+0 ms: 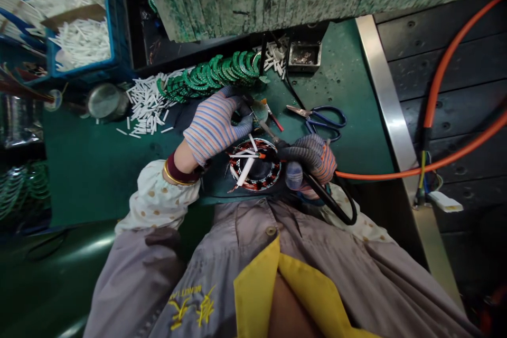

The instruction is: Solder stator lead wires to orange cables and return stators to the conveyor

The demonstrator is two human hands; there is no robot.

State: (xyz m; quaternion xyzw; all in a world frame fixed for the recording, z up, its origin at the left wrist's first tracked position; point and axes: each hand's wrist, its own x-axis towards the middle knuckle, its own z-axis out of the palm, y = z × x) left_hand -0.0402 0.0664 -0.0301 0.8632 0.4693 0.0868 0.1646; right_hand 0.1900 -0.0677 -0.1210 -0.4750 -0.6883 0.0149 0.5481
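My right hand (312,161), in a striped glove, is wrapped around a soldering iron (280,142) with a thick black cord. The iron's metal end points up and left. My left hand (219,124), gloved too, has thumb and forefinger brought close together at the iron's far end; whatever they pinch is too small to make out. Below and between the hands lies a ring-shaped motor stator (273,178) with copper windings. Several white sleeves (246,171) stick out across its left side. A greenish flat piece (260,112) lies just beyond my left fingertips.
Blue-handled scissors (327,119) lie right of the hands. Green curved circuit boards (214,74) are lined up behind, beside loose white tubes (146,100). A blue crate (116,26) of tubes, a metal cup (106,101) and a small metal tray (304,55) stand around. An orange cable (380,175) crosses the right edge.
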